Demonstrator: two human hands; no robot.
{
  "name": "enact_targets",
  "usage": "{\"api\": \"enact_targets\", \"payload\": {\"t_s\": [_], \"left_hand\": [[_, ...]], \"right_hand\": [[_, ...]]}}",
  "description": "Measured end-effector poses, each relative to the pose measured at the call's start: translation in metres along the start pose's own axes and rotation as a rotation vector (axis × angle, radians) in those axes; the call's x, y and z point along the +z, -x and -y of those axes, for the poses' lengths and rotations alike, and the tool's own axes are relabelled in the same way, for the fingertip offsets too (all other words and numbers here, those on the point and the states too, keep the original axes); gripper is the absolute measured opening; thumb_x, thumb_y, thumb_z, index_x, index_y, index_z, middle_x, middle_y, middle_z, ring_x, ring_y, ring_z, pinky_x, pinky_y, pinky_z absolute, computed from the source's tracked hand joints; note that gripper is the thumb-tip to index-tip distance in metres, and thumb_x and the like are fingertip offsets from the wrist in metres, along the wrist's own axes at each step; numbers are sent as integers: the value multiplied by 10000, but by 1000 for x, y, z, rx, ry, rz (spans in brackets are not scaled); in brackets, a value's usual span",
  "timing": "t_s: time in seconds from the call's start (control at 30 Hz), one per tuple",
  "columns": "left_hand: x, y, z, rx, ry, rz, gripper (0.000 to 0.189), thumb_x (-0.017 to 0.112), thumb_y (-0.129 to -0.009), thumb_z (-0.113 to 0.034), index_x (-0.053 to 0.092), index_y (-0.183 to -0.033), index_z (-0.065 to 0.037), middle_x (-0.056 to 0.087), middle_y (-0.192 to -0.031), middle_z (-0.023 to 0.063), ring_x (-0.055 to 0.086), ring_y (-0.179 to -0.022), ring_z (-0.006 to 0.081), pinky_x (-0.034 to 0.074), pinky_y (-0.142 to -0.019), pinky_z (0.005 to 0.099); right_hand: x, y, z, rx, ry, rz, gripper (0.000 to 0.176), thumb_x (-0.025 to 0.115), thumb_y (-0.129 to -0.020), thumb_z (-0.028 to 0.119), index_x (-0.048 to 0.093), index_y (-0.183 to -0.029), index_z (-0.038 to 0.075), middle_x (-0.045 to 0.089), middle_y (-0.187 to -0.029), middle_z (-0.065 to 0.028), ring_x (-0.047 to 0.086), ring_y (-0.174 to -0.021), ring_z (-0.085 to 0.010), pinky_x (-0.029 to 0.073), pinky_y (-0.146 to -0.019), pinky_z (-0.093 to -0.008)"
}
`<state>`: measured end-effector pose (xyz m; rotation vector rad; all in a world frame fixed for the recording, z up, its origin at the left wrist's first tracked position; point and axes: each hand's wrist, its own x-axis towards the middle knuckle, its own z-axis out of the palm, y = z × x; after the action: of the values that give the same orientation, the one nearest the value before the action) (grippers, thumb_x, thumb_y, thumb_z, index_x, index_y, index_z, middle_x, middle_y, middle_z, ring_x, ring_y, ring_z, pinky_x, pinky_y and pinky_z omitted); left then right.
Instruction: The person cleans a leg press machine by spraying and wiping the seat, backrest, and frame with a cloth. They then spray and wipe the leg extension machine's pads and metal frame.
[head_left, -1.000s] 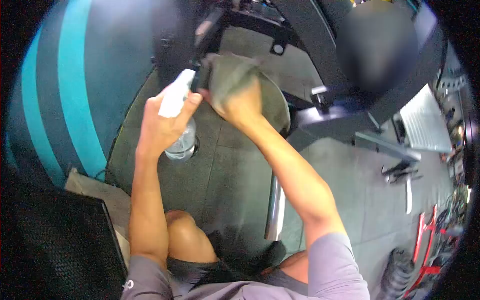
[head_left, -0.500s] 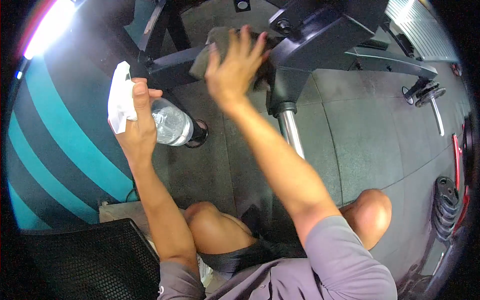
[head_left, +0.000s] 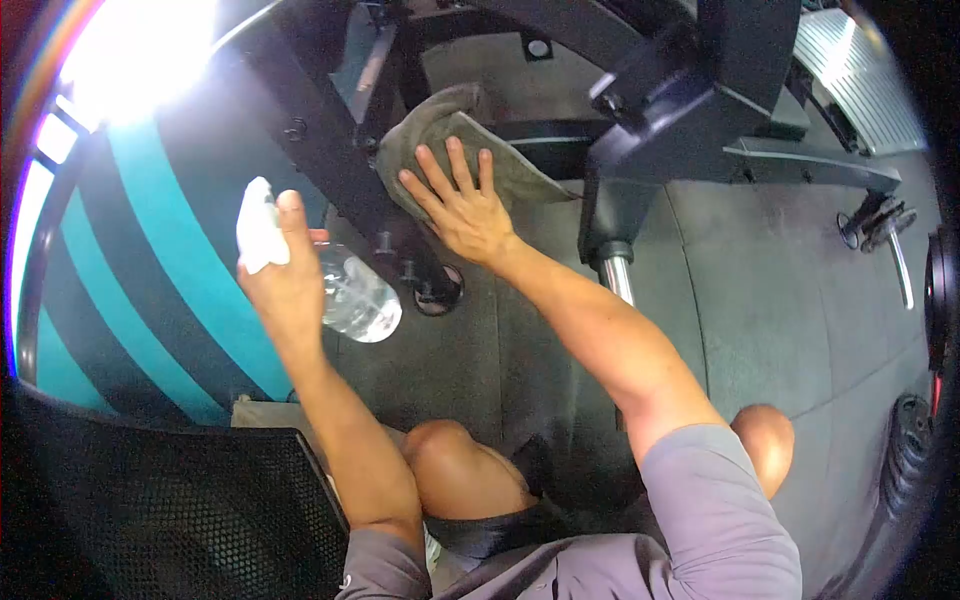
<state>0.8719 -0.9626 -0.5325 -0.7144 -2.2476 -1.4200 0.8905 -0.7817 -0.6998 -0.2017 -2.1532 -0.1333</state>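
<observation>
My left hand (head_left: 285, 285) is wrapped round the neck of a clear spray bottle (head_left: 362, 302) with a white trigger head. The bottle is tilted, and some of its liquid shows through the wall. A grey-brown cloth (head_left: 412, 150) is draped over the black crossbar of a gym machine (head_left: 655, 150), near its left upright. My right hand (head_left: 462, 205) lies flat on that cloth with its fingers spread, pressing it against the frame. Part of the bar is hidden beneath the cloth.
A chrome piston (head_left: 618, 278) drops from the machine's frame. A ribbed metal footplate (head_left: 860, 80) is at the upper right. A black mesh chair back (head_left: 190, 490) stands at lower left, beside a teal-striped wall (head_left: 150, 250). Weight plates (head_left: 905, 450) sit at right.
My right hand has slid the cloth left along the bar to the upright, and the cloth is now spread wider. The left hand still holds the bottle. The view has shifted.
</observation>
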Motion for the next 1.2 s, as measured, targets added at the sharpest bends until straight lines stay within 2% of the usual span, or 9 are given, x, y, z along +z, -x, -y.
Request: {"api": "enact_targets", "payload": {"t_s": [0.07,0.3,0.37,0.57,0.7,0.8,0.9,0.97,1.2], "left_hand": [[3,-1,7,-53,-115,51,582,593,-966,-455,533,-1350,-22,685,-768,69,643,-688,125,495,-601,281],[4,-4,28,18,-99,169,501,640,-950,-392,625,-1212,34,707,-759,91,680,-715,140,520,-664,329],[6,-3,35,75,76,245,436,641,-951,-387,662,-1056,36,712,-793,97,688,-735,143,521,-666,306],[17,-16,51,268,122,147,374,583,-984,-365,677,-1022,-5,725,-763,84,670,-717,136,518,-686,325],[32,-18,68,204,25,134,446,601,-967,-406,666,-1035,29,704,-731,100,695,-727,170,526,-683,331],[36,-19,84,122,-32,-2,470,604,-961,-418,660,-1041,42,693,-722,109,703,-725,184,530,-681,344],[35,-20,92,109,-118,-82,461,598,-967,-402,650,-1067,44,693,-726,125,706,-707,207,531,-667,370],[35,-20,93,94,-130,-94,466,590,-972,-397,645,-1111,44,693,-724,128,706,-702,212,529,-660,375],[32,-17,104,48,-170,-162,532,572,-975,-405,582,-1288,24,696,-759,170,713,-712,238,527,-664,394]], "right_hand": [[-16,-15,4,6,-100,13,698,608,-873,327,370,-1504,146,268,-1581,-176,203,-1461,-425,107,-1165,-617],[-5,-159,25,1279,-1612,-226,357,536,-947,256,621,-1166,-13,653,-1144,-191,601,-1034,-317,446,-943,-435],[-11,-149,20,1375,-1747,-392,246,537,-971,227,641,-1035,13,661,-951,-96,623,-827,-215,505,-721,-392],[-57,-106,3,1445,-1922,-319,344,449,-1032,305,604,-1106,7,654,-992,-132,638,-838,-233,529,-727,-375],[-85,-98,-10,1374,-1945,-629,380,390,-1055,325,588,-1153,16,662,-1020,-115,660,-849,-225,550,-740,-356],[-107,-109,4,907,-1493,-605,403,403,-1054,314,563,-1239,-6,651,-1127,-130,656,-983,-265,521,-882,-366],[-88,-154,10,-8,-687,-682,588,642,-894,221,471,-1441,88,272,-1566,-236,263,-1457,-381,210,-1182,-470],[-72,-183,24,-130,-537,-540,790,757,-781,159,415,-1491,203,193,-1590,-246,218,-1435,-495,229,-1175,-513],[-21,-128,42,-77,-523,-245,769,722,-782,166,392,-1469,61,328,-1521,-235,369,-1249,-590,328,-1069,-641]]}}
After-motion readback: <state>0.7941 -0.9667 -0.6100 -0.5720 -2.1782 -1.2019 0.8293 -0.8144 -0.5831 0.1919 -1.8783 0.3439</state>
